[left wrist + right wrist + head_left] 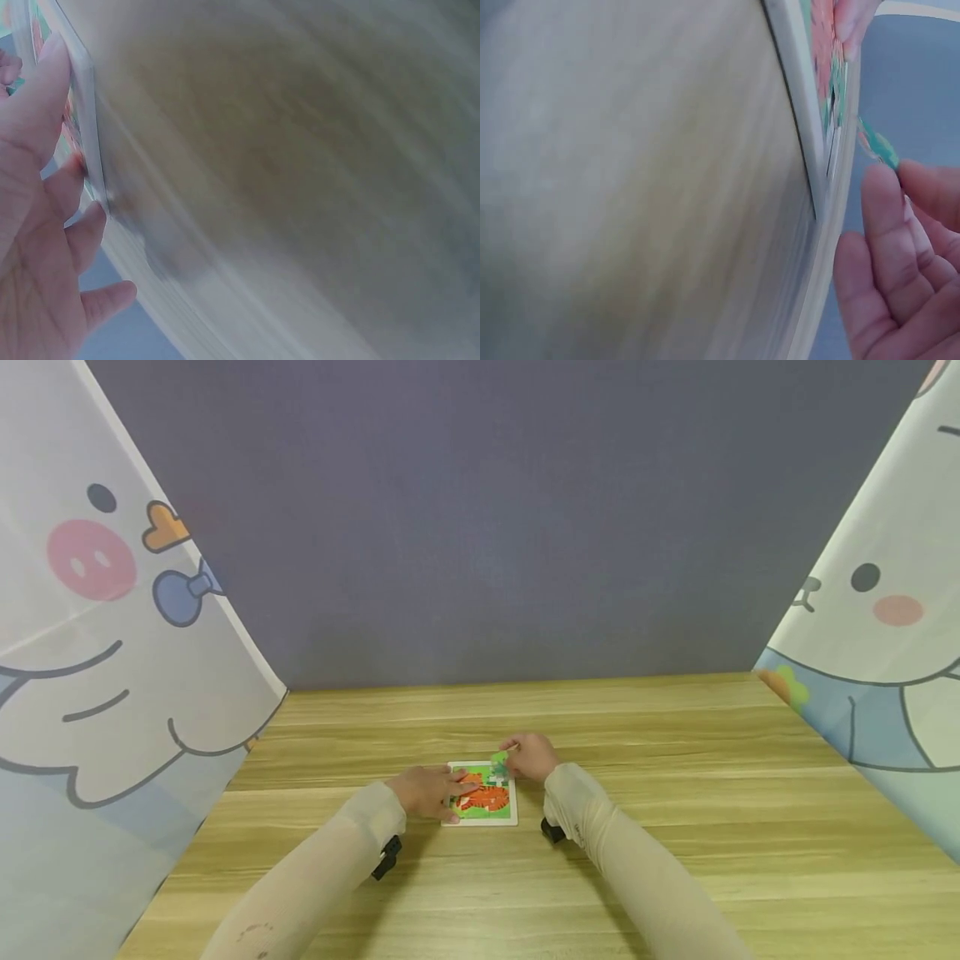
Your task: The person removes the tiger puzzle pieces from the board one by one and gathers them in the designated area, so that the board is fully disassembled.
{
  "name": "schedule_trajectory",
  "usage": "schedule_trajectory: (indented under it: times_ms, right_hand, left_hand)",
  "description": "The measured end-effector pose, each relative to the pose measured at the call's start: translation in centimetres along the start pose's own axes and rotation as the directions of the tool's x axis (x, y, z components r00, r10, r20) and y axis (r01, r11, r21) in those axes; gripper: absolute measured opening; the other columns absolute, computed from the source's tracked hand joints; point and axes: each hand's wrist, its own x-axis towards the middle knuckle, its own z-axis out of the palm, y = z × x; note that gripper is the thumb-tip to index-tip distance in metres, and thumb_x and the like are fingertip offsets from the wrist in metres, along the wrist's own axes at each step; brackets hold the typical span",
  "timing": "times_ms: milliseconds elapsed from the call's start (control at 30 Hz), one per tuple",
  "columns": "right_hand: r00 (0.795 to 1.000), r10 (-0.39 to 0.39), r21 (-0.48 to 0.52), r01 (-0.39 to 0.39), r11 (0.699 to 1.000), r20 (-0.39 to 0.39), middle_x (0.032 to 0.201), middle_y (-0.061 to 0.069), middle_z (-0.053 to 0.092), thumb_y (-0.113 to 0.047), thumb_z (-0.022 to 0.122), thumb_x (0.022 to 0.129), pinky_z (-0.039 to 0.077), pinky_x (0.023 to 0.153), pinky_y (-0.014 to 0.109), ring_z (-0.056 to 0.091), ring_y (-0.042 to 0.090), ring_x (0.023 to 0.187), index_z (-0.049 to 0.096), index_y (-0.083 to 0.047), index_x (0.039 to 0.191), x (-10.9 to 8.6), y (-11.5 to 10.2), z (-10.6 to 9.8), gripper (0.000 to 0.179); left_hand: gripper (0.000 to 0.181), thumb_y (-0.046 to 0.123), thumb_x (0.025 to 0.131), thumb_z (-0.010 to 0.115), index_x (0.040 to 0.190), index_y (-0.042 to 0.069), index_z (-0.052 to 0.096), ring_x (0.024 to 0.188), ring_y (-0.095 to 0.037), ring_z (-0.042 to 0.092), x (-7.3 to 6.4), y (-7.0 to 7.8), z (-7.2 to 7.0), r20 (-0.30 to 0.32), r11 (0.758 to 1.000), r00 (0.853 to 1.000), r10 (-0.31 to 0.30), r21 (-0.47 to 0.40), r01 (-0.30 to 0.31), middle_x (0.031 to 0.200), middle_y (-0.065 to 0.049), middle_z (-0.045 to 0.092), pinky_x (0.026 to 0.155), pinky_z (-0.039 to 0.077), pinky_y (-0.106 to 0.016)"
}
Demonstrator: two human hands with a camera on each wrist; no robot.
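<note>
A small jigsaw puzzle [483, 799] with an orange striped tiger on green lies in a white-rimmed frame on the table. My left hand [429, 793] rests on its left side, fingers spread over the picture and rim; the left wrist view shows that hand [45, 202] along the frame's edge [88, 112]. At the upper right corner my right hand [531, 757] pinches a green puzzle piece [500, 760] between thumb and finger. In the right wrist view the piece [880, 146] is held tilted, above and apart from the frame [799, 105].
The wood-grain table [675, 777] stretches out around the puzzle. Behind it stands a dark grey panel [480, 527]. White panels with cartoon animals flank it on the left [112, 693] and right [885, 660]. A black device [387, 857] sits at the left wrist.
</note>
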Motion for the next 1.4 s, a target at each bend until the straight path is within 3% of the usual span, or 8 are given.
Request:
schedule_trajectory:
  times_ms: [233,500,933,1167,1400]
  right_hand:
    - [0.999,-0.035,0.005,0.035,0.999,-0.016,0.078,0.011,0.069,0.008,0.059,0.088,0.044,0.054,0.025,0.058,0.014,0.061,0.067,0.007,0.115,-0.1,1.0,-0.9,0.029]
    - [0.998,-0.054,-0.051,0.053,0.997,-0.017,0.089,0.014,0.072,0.005,0.059,0.09,0.054,0.062,0.029,0.068,0.019,0.071,0.067,0.008,0.119,0.0,2.4,-2.6,0.03]
    - [0.996,-0.067,-0.129,0.06,0.99,-0.057,0.093,0.02,0.072,0.004,0.055,0.088,0.055,0.063,0.03,0.071,0.023,0.073,0.065,0.01,0.121,-0.6,3.8,-5.0,0.035]
    - [0.999,-0.032,-0.094,0.028,0.995,-0.042,0.1,0.025,0.071,0.006,0.053,0.087,0.058,0.07,0.034,0.071,0.026,0.078,0.061,0.013,0.125,-1.7,4.5,-7.1,0.039]
    - [0.998,0.052,0.028,-0.051,0.998,-0.033,0.105,0.027,0.068,0.008,0.054,0.089,0.06,0.072,0.031,0.07,0.018,0.075,0.057,0.014,0.13,-1.7,5.4,-8.3,0.042]
  left_hand:
    - [0.068,0.053,0.094,0.057,0.156,0.035,0.034,0.148,-0.02,0.029,-0.2,-0.2,0.0,0.014,1.0,1.0,0.006,0.006,-0.006,0.163,0.007,0.028,0.111,0.04,-0.041]
    - [0.068,0.053,0.095,0.056,0.156,0.036,0.033,0.149,-0.019,0.028,-0.2,-0.3,0.3,0.013,1.0,1.0,0.007,0.024,-0.008,0.163,0.006,0.027,0.11,0.041,-0.04]
    - [0.069,0.056,0.095,0.052,0.158,0.036,0.029,0.15,-0.016,0.024,-0.2,-0.2,0.0,0.045,0.998,0.999,-0.005,0.069,0.002,0.165,0.008,0.022,0.096,0.05,-0.033]
    - [0.07,0.056,0.096,0.051,0.158,0.034,0.027,0.151,-0.018,0.022,-0.1,0.0,-0.3,0.055,0.998,0.998,0.012,0.053,-0.015,0.165,0.006,0.02,0.104,0.045,-0.035]
    - [0.069,0.054,0.097,0.051,0.158,0.034,0.027,0.15,-0.018,0.024,-0.2,0.0,-0.3,0.06,0.997,0.998,0.011,0.074,-0.015,0.165,0.006,0.021,0.103,0.046,-0.034]
